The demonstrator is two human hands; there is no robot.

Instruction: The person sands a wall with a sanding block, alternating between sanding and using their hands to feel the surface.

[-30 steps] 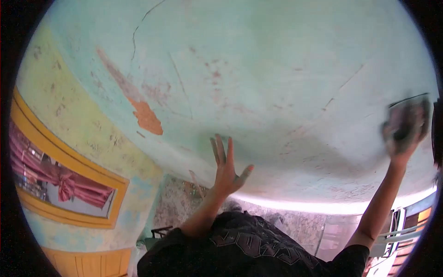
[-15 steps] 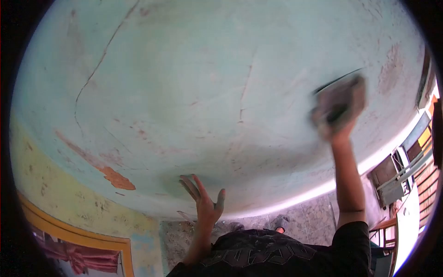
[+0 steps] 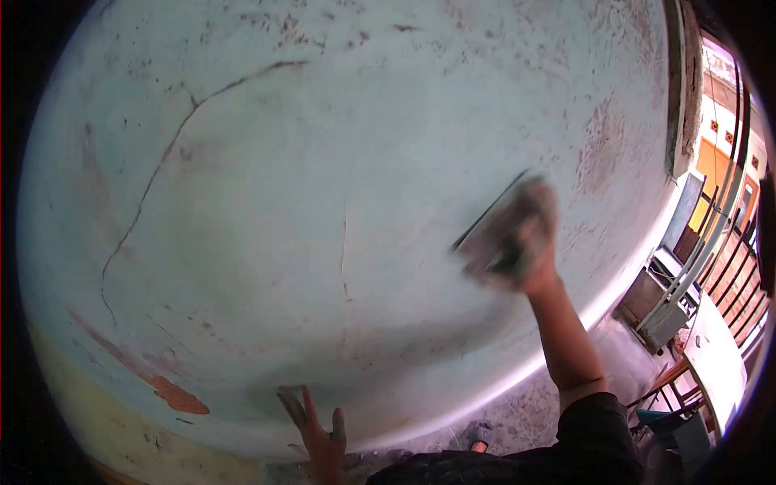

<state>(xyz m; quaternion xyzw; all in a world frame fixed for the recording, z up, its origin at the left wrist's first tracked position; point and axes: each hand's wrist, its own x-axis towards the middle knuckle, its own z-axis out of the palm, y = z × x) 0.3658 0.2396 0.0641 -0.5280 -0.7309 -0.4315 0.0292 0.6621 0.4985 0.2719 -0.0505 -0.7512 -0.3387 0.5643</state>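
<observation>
A pale green plastered wall [image 3: 267, 202] fills most of the view. Against its right half my right hand [image 3: 533, 242], blurred by motion, is closed on a wide flat trowel [image 3: 487, 252]; a thin dark edge of the blade faces up and left. Much of the tool is smeared or covered by the hand. Low on the wall, my left hand [image 3: 323, 440] has its fingers spread and holds nothing, with its fingertips right at the surface. Between the hands runs a short vertical crack [image 3: 344, 246] in the plaster.
A long crack [image 3: 145, 198] curves down the wall's left side, above a bare orange patch [image 3: 179, 396]. To the right stand a white table [image 3: 715, 364], a metal railing [image 3: 727, 267] and a wooden frame [image 3: 683, 89]. My foot [image 3: 480, 436] is on the floor below.
The trowel in my right hand has swept left and down over the wall. My view has tilted up and shifted right; my left hand stays spread and appears lower in the frame.
</observation>
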